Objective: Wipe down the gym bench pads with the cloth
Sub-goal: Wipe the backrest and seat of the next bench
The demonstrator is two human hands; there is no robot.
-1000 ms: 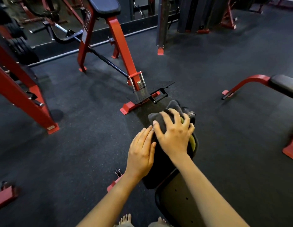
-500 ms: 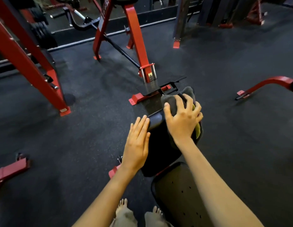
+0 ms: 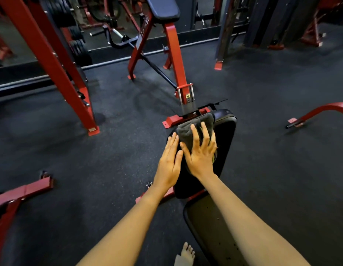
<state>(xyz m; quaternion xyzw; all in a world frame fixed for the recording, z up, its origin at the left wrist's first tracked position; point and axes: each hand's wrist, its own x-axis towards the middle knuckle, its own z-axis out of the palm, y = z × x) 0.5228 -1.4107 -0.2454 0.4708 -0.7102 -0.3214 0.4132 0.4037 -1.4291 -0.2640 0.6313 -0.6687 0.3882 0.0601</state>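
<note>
Cloth [image 3: 188, 132], grey terry, on smooth pad [image 3: 225, 139]

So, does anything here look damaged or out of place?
The nearer bench pad is dotted with small marks, perhaps punctures or specks; too small to tell. Beside it a bare foot shows, which is unusual in a gym. Nothing else stands out.

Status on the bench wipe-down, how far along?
Done: cannot tell, no pad shows a wiped streak. In hand: the right hand presses the cloth flat on the far pad, left hand resting on its edge. Left: likely that pad's right side and the near pad.
</note>
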